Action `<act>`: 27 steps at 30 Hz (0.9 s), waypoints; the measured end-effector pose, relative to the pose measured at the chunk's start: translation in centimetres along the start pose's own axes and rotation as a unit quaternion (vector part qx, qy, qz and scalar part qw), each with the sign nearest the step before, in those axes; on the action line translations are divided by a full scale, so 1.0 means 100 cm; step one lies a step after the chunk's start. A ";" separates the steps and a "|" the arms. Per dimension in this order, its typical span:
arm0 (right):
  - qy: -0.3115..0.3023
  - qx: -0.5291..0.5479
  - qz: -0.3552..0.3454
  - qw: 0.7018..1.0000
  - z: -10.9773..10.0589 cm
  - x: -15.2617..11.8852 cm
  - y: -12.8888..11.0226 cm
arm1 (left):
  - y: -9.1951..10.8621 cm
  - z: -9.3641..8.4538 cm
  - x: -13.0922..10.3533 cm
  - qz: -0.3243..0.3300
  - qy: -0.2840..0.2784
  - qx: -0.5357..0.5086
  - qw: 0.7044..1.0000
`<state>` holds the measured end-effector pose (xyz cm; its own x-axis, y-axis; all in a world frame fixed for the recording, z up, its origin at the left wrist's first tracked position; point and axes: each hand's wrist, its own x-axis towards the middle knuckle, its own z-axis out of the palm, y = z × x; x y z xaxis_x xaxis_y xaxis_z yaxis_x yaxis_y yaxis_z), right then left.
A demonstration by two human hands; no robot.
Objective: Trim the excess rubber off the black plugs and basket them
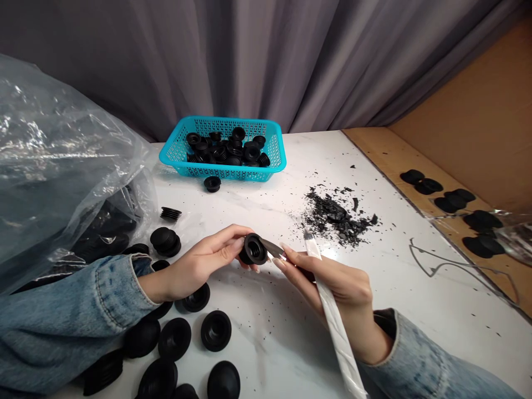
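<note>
My left hand is closed on a small black rubber bellows-like cup, its round opening turned towards me. Pinched in my right hand is a dark metal blade, whose far end meets the cup's right rim. A long stick wrapped in white, with a dark metal tip, also lies across my right hand; whether it is joined to the blade I cannot tell. Below my left forearm, several more black rubber cups lie on the white table.
A turquoise basket with several black cups stands at the back. Black scraps are heaped right of centre. A clear plastic bag bulges at left. Black pieces and a thin wire-like loop lie near the cardboard.
</note>
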<state>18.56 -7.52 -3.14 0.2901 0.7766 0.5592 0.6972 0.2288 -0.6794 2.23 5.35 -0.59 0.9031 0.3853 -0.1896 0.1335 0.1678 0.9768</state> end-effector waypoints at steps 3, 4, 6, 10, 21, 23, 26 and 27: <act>-0.002 -0.002 -0.002 1.000 0.000 0.000 0.000 | -0.001 -0.001 0.000 -0.001 -0.003 -0.001 1.000; 0.000 -0.002 -0.004 1.000 0.000 0.001 0.000 | -0.001 -0.001 0.000 0.001 -0.005 0.000 1.000; 0.003 -0.003 -0.007 1.000 0.001 0.000 0.000 | -0.001 -0.002 0.000 0.004 -0.008 -0.001 1.000; -0.001 0.002 -0.005 1.000 0.001 -0.001 0.000 | -0.001 -0.002 0.001 0.010 -0.015 -0.012 1.000; -0.002 0.007 -0.004 1.000 0.001 -0.001 0.000 | -0.003 -0.003 0.001 0.007 -0.021 -0.040 0.999; -0.003 0.009 -0.010 1.000 0.001 -0.001 0.000 | -0.003 -0.003 0.001 0.008 -0.020 -0.043 0.999; -0.008 0.014 -0.016 1.000 0.001 -0.001 -0.001 | -0.003 -0.002 0.001 0.005 -0.023 -0.050 0.998; -0.009 0.015 -0.015 1.000 0.001 -0.002 -0.001 | -0.003 -0.002 0.001 0.002 -0.024 -0.050 0.998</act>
<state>18.41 -7.60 -3.23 0.2570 0.7800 0.5706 0.6857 0.2688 -0.6764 2.23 5.50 -0.89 0.9227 0.3424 -0.1774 0.0894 0.2574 0.9622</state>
